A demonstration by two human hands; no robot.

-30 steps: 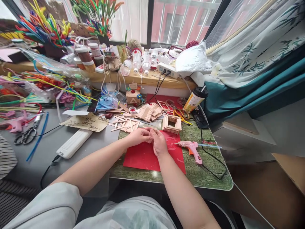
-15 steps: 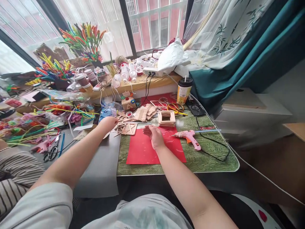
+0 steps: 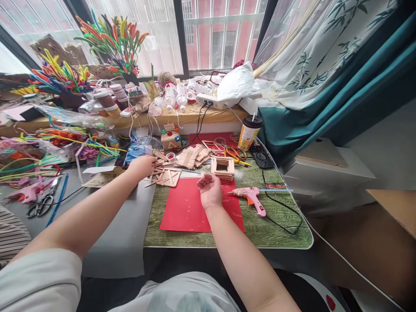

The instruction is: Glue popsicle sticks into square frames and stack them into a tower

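My left hand (image 3: pixel 142 167) reaches to the left end of a pile of wooden craft sticks (image 3: pixel 186 157). Its fingertips are at the sticks and mostly hidden, so any grip cannot be made out. Over a red sheet (image 3: pixel 186 210), my right hand (image 3: pixel 209 190) is turned palm up, fingers loosely bent and apart, holding nothing. Just behind it stands a square frame of stacked sticks (image 3: pixel 222 168). A flat stick panel (image 3: pixel 169 178) lies between the hands. To the right rests a pink glue gun (image 3: pixel 251 197) with a clear blue glue stick in its back.
Pliers (image 3: pixel 236 156), a lidded drink cup (image 3: pixel 249 132) and a phone (image 3: pixel 261 156) are at the back right. A decorated stick box (image 3: pixel 170 138) stands behind the pile. Scissors (image 3: pixel 40 205) and pipe cleaners (image 3: pixel 74 139) lie left. The glue gun's black cord (image 3: pixel 286 229) loops near the edge.
The view has shifted slightly. My left hand has moved a little further into the stick pile. My right hand has turned its palm more upward above the red sheet.
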